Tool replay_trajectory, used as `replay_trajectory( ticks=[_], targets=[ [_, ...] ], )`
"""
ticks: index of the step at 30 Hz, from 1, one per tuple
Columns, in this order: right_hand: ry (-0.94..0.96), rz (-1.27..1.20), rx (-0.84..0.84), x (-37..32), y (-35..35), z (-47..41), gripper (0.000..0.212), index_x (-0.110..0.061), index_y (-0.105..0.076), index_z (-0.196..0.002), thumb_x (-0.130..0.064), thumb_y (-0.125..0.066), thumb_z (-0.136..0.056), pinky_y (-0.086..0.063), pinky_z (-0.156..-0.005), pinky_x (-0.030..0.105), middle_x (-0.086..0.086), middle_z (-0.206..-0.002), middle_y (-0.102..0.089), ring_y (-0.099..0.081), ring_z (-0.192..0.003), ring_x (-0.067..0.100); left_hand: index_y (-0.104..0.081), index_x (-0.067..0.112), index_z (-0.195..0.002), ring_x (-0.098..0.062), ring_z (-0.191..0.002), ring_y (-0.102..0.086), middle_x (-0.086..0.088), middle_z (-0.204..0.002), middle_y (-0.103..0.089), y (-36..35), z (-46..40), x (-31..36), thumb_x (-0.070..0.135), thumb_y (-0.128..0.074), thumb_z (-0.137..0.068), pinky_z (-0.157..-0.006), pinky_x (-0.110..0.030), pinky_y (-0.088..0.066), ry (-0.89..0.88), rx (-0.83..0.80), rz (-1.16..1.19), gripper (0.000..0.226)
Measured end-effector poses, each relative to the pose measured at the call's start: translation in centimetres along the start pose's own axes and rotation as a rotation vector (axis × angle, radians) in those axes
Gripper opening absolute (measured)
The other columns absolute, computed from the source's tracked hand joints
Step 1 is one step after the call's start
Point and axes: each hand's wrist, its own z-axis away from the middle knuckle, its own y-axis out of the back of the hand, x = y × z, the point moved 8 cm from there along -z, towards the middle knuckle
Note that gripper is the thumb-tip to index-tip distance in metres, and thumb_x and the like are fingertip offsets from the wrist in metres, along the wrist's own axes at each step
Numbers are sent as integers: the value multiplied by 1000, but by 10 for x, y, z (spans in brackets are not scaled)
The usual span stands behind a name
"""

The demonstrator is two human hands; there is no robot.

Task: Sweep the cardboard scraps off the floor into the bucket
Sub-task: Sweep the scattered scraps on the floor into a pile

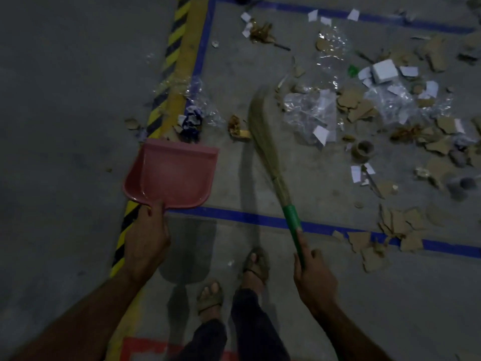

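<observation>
The left hand (147, 238) grips a pink dustpan (170, 175) by its handle, pan raised above the floor (65, 126). The right hand (313, 277) has its fingers (316, 256) curled round the green handle of a broom (263, 131), bristles (blurred) pointing toward the litter. Cardboard scraps (356, 102) lie scattered on the floor to the right, among clear plastic (309, 110) and white paper, inside blue tape lines (260, 220).

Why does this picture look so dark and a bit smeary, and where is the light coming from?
Head view: dim all over, with soft detail; the scattered brown cardboard scraps at far right look blurred. The pink plastic dustpan casts a shadow on the floor toward the person, so the light likely sits ahead and above. Clear crumpled plastic wrap shows small glints. The blue floor tape bows slightly, a wide-angle effect.
</observation>
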Motion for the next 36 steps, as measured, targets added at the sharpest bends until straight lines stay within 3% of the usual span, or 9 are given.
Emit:
replay_trajectory(
  ticks=[4,6,9,14,20,24,28,33,36],
  targets=[
    [100,33,-158,-70,-30,-6,73,-58,14,-144,-41,-41,-100,-39,-59,32,1,-93,-40,-50,-71,22,-47,20,-134,-42,-77,-59,-19,-94,-56,7,18,-56,19,-45,-99,-58,-48,-45,125,-31,5,35],
    [151,27,-222,-101,-39,-8,71,-59,9,-146,-36,-40,-101,-38,-61,32,1,-95,-38,-46,-71,20,-46,21,-135,-40,-75,-58,-17,-91,-56,9,26,-80,14,-49,-97,-58,-47,-46,160,-37,17,39],
    [267,22,-271,-143,-52,-10,75,-63,15,-141,-32,-40,-101,-39,-62,31,-1,-95,-37,-43,-70,17,-47,19,-134,-39,-69,-58,-18,-85,-57,12,36,-110,13,-52,-97,-55,-42,-42,206,-14,31,38],
    [419,89,-297,-221,-78,-13,70,-64,16,-143,-38,-35,-104,-50,-60,36,3,-101,-44,-47,-65,19,-49,13,-133,-40,-68,-57,-20,-85,-56,19,44,-178,13,-54,-96,-57,-45,-44,350,37,43,38],
    [556,224,-422,-339,-140,-19,71,-60,12,-146,-28,-36,-105,-41,-67,37,16,-121,-47,-59,-89,35,-53,8,-128,-39,-64,-55,-23,-79,-56,38,14,-270,24,-42,-99,-52,-45,-39,394,106,13,35],
    [613,373,-488,-417,-184,-28,71,-49,2,-154,-20,-39,-104,-47,-81,43,24,-143,-38,-57,-112,39,-50,12,-128,-32,-64,-51,-16,-79,-52,34,-18,-319,25,-33,-100,-53,-44,-41,335,97,-4,35],
    [536,429,-467,-462,-220,-53,78,-44,4,-156,-24,-49,-101,-36,-67,38,20,-129,-46,-58,-102,35,-50,10,-127,-41,-71,-56,-23,-85,-54,25,-60,-344,14,-48,-99,-58,-46,-42,277,42,-7,28],
    [104,140,-478,-435,-237,-95,68,-48,-1,-154,-44,-43,-100,-47,-79,42,18,-121,-50,-60,-97,38,-48,12,-127,-46,-78,-58,-26,-93,-55,19,-108,-354,15,-50,-100,-62,-46,-39,260,0,17,28],
    [-53,33,-415,-397,-226,-102,70,-43,2,-155,-40,-40,-100,-46,-79,41,23,-125,-49,-59,-99,40,-47,12,-131,-46,-78,-58,-26,-93,-55,16,-131,-346,17,-49,-101,-62,-48,-40,199,-36,13,31]
  ],
)
